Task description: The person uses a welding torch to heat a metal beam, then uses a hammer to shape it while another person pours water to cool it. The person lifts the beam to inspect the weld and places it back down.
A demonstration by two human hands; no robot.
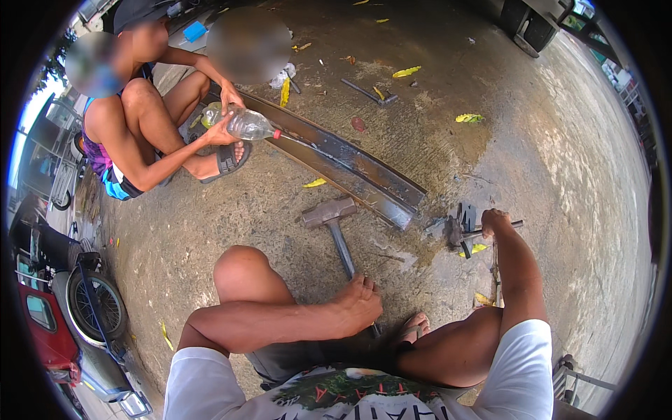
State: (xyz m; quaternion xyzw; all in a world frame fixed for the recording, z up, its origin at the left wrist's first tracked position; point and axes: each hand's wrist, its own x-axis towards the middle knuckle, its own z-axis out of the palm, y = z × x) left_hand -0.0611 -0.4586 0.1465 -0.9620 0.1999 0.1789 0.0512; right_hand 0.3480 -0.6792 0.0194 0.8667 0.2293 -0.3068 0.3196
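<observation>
My left hand (358,302) is wrapped around the handle of a sledgehammer (330,212), whose heavy, worn head rests near the metal beam. Out to the right, my right hand (496,221) grips the bar handle of a smaller hammer-like tool (459,232); its dark head is low over the concrete, and its exact shape is hard to make out. The long rusty steel beam (364,170) lies diagonally on the ground, wet toward its near end. Across from me, a crouching person holds a clear plastic bottle (250,124) in both hands, and water streams from its red cap onto the beam.
Another T-shaped metal tool (382,99) lies beyond the beam. Yellow leaves (469,118) are scattered over the concrete (560,161). At the left stands a red and grey vehicle with a spoked wheel (98,306). A dark wheeled object (526,31) stands at the far right.
</observation>
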